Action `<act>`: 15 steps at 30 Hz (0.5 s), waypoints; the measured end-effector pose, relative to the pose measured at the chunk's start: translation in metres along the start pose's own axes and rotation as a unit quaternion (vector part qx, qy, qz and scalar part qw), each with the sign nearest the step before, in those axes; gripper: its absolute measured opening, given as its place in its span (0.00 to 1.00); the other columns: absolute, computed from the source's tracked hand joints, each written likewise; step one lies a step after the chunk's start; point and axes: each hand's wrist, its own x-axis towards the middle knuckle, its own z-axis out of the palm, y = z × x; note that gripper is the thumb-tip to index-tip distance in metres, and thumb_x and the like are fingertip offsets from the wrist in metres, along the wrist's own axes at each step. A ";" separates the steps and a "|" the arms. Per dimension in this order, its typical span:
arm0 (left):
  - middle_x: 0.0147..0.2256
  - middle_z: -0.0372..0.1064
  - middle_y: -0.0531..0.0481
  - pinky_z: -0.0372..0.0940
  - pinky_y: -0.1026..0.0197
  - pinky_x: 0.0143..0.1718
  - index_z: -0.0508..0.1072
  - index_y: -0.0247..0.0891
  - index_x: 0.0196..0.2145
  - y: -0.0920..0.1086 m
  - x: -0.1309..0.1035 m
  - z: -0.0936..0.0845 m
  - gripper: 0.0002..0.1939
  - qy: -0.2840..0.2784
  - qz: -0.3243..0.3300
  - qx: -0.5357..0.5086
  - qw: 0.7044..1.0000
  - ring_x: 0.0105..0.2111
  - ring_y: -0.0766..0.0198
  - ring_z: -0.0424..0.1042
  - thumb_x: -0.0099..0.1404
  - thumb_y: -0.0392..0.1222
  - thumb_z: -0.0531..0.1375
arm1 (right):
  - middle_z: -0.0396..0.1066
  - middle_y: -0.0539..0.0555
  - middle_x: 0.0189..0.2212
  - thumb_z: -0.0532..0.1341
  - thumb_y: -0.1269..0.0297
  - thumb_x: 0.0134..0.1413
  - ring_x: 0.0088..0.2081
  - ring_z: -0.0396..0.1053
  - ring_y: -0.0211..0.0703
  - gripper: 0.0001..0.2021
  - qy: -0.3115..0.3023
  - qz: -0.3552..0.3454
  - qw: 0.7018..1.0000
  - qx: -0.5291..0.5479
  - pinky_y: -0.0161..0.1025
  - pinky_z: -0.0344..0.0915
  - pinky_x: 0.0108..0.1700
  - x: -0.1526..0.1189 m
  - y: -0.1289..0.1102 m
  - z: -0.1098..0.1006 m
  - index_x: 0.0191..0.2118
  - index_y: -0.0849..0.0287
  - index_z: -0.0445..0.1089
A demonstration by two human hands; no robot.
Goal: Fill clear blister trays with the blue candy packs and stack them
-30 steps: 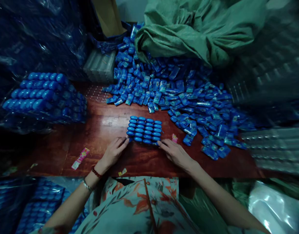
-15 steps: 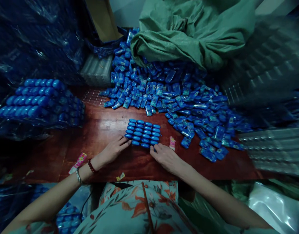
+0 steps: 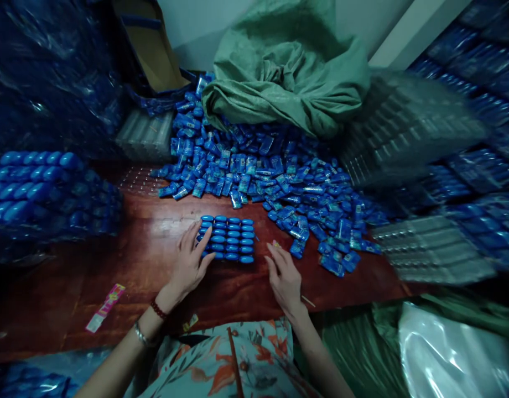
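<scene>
A block of glossy blue oval pieces, set in neat rows, lies on the reddish-brown wooden table. My left hand is at its left end, fingers spread and fingertips at the block's edge. To the right of the block and apart from it, my right hand rests low over the table with its thumb away from the fingers. A small yellow bit shows at the right fingertips; whatever lies under that hand is hidden. Beyond the block spreads a large heap of small blue packets.
A green cloth sack lies on the heap. Clear plastic trays are stacked at right, others at back left. Wrapped blue pieces form a pile at left. A pink slip lies near the front edge.
My right hand has left the block's right corner and moved right, over where a pink slip lay. My left hand has shifted up along the block's left end. The view has turned right.
</scene>
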 end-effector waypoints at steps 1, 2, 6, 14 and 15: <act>0.65 0.43 0.40 0.48 0.41 0.59 0.43 0.47 0.66 0.004 0.010 0.002 0.31 -0.023 -0.007 0.017 1.000 0.63 0.46 0.46 0.68 0.46 0.50 | 0.69 0.58 0.46 0.50 0.64 0.63 0.47 0.67 0.44 0.17 0.027 0.041 0.999 -0.002 0.42 0.64 0.51 0.002 0.010 -0.002 0.56 0.55 0.64; 0.65 0.43 0.40 0.46 0.38 0.60 0.45 0.46 0.65 0.009 0.020 0.005 0.31 -0.051 -0.016 0.039 0.998 0.64 0.44 0.43 0.68 0.49 0.50 | 0.68 0.58 0.45 0.50 0.62 0.63 0.47 0.66 0.46 0.17 0.048 0.077 0.996 -0.018 0.45 0.63 0.51 0.005 0.023 -0.005 0.55 0.55 0.65; 0.64 0.48 0.40 0.43 0.33 0.59 0.53 0.44 0.63 0.020 0.042 0.022 0.31 -0.137 -0.045 0.108 0.984 0.64 0.40 0.44 0.66 0.57 0.50 | 0.64 0.63 0.46 0.50 0.49 0.59 0.49 0.62 0.53 0.26 0.041 0.152 0.983 -0.099 0.53 0.61 0.51 0.021 0.084 -0.021 0.56 0.59 0.62; 0.64 0.47 0.42 0.49 0.36 0.59 0.54 0.44 0.63 0.027 0.045 0.029 0.31 -0.145 -0.065 0.134 0.978 0.64 0.42 0.44 0.67 0.57 0.48 | 0.63 0.63 0.47 0.50 0.45 0.57 0.48 0.63 0.57 0.28 -0.101 0.164 0.972 -0.135 0.54 0.63 0.47 0.034 0.118 -0.016 0.56 0.58 0.62; 0.64 0.48 0.42 0.50 0.36 0.58 0.54 0.44 0.63 0.027 0.045 0.029 0.31 -0.142 -0.065 0.132 0.979 0.64 0.42 0.45 0.66 0.57 0.48 | 0.63 0.63 0.48 0.50 0.45 0.57 0.49 0.63 0.57 0.28 -0.092 0.159 0.973 -0.140 0.54 0.63 0.47 0.035 0.114 -0.016 0.57 0.57 0.61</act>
